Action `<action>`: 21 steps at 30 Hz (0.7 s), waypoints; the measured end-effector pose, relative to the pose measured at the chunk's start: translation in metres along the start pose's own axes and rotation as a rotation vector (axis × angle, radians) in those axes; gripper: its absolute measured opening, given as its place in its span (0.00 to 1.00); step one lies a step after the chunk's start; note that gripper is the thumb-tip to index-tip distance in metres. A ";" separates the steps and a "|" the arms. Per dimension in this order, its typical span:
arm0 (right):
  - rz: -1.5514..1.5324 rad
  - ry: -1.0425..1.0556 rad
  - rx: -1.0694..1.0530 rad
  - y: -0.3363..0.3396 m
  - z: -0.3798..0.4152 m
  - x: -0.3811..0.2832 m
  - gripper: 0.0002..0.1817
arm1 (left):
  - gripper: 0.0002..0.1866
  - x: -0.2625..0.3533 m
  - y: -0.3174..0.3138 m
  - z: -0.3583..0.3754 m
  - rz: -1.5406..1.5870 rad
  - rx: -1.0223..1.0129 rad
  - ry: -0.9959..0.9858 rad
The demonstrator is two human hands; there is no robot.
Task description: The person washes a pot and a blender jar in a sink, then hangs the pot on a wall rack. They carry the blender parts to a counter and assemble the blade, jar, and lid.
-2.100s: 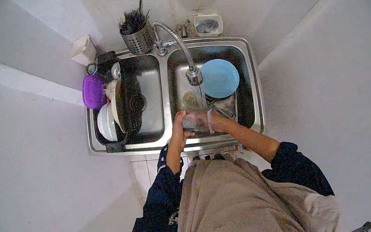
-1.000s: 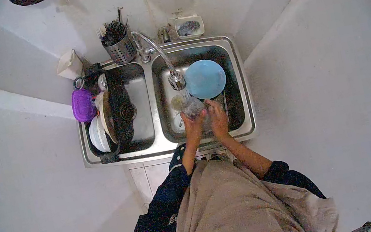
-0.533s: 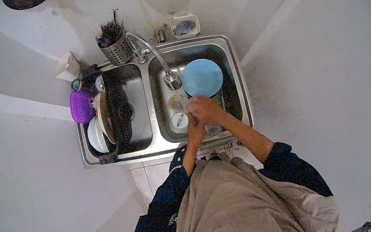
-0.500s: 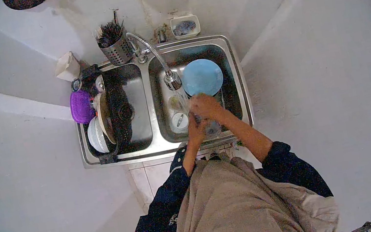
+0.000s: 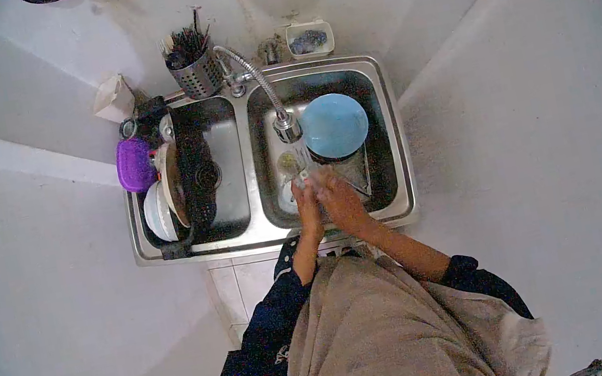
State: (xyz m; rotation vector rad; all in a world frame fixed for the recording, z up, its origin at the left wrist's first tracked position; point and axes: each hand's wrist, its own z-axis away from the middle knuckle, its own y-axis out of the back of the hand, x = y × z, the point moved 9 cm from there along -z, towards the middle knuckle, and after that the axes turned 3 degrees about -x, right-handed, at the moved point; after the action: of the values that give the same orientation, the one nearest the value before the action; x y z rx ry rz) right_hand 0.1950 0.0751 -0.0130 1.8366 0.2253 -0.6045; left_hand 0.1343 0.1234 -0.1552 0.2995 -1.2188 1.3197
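My left hand and my right hand are close together over the right sink basin, under the running tap. Both are closed around something small and pale, which the fingers and the water mostly hide. A light blue plate lies just beyond my right hand, resting on a darker item. Near my left hand, a white round item sits partly hidden at the bottom of the basin. A yellowish round item lies beyond it.
A dish rack with bowls and a purple container stands over the left basin. Behind the sink are a perforated utensil holder and a white tub. White walls close in on both sides.
My right hand has moved down and closer to my left hand, which has risen slightly, towards the water stream. The whole view has shifted a little.
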 end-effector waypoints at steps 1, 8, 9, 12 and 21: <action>0.014 0.142 -0.048 -0.005 0.002 -0.009 0.19 | 0.36 0.000 0.000 -0.003 0.042 0.016 0.023; -0.391 -0.122 0.029 0.032 0.006 0.023 0.17 | 0.27 -0.044 0.009 -0.001 0.506 0.014 0.379; -0.442 -0.275 0.088 0.034 0.009 0.035 0.17 | 0.29 -0.037 0.007 0.005 0.496 0.006 0.331; -0.324 -0.223 0.085 0.014 0.012 0.042 0.18 | 0.26 0.004 -0.020 0.027 0.627 0.022 0.389; -0.264 -0.331 -0.575 -0.104 0.019 0.065 0.19 | 0.28 -0.011 -0.015 0.022 0.307 0.088 0.295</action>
State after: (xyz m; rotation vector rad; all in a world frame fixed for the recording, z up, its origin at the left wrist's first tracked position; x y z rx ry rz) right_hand 0.1987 0.0849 -0.1364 1.1423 0.3779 -0.9086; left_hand 0.1378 0.0959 -0.1484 -0.0247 -0.9831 1.6212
